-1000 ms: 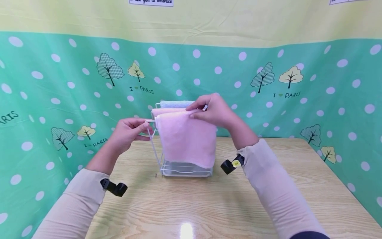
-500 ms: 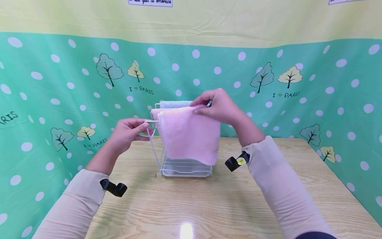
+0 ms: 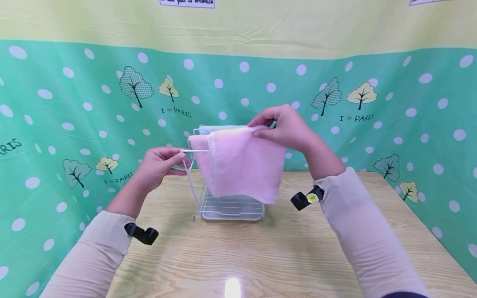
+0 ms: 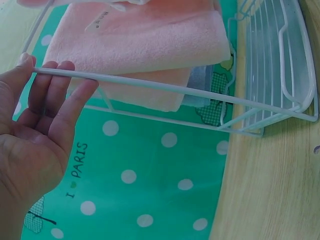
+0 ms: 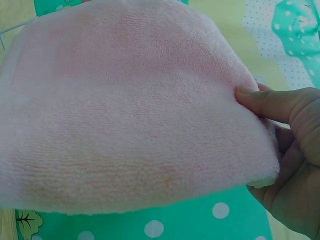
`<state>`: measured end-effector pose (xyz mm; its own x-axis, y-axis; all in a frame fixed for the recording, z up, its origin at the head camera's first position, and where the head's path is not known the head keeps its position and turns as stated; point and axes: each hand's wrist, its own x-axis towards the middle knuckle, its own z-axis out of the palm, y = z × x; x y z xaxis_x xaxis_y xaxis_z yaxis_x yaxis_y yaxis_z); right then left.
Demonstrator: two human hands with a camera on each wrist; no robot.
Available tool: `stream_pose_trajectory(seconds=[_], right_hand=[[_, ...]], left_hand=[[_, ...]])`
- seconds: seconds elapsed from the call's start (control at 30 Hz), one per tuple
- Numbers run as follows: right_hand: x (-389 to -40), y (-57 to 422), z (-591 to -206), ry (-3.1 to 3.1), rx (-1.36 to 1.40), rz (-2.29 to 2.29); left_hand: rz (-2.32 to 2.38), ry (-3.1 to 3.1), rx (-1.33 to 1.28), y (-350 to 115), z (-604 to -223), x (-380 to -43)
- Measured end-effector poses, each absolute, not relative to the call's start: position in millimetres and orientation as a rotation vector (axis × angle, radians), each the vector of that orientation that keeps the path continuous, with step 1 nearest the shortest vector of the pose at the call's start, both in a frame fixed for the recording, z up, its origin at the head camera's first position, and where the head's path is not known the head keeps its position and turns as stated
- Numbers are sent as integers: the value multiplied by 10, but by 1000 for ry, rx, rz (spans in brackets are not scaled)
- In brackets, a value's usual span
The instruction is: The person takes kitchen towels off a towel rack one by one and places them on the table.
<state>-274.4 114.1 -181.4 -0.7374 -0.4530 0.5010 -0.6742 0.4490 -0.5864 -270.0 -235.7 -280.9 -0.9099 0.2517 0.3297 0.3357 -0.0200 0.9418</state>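
Observation:
In the head view my right hand (image 3: 288, 128) pinches the top fold of a pink towel (image 3: 247, 165), which hangs over the front of a white wire rack (image 3: 191, 182). The right wrist view shows thumb and fingers gripping the edge of the folded plush towel (image 5: 125, 110). My left hand (image 3: 162, 163) pinches the front left top corner of the rack, with thumb and fingers about the thin bar (image 4: 150, 86) in the left wrist view. A paler pink towel (image 3: 201, 161) and a light blue towel (image 3: 223, 128) hang on the rack behind. The front towel covers the top bar's right part.
The rack has a wire bottom over a pale tray (image 3: 232, 216) and stands on a wood-grain table (image 3: 223, 252). A green polka-dot cloth (image 3: 253, 91) hangs close behind and on both sides. A tiny dark object (image 3: 193, 218) lies left of the rack.
My right hand has drawn the front pink towel right and slightly up, uncovering more of the left end of the bar and the paler towel behind. The left hand keeps its grip.

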Motion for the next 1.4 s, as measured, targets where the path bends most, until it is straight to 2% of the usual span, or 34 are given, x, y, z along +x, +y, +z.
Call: stream_pose_trajectory(seconds=[0.5,1.4], right_hand=[[-2720,1301,-1794,-2412,931,1151],[-2679,1416,-1724,-2208,626,1424]], left_hand=[[-2107,-2153,-638,-2354,-2802,-2705],[-2113,-2156,-634,-2359,-2796,-2691]])
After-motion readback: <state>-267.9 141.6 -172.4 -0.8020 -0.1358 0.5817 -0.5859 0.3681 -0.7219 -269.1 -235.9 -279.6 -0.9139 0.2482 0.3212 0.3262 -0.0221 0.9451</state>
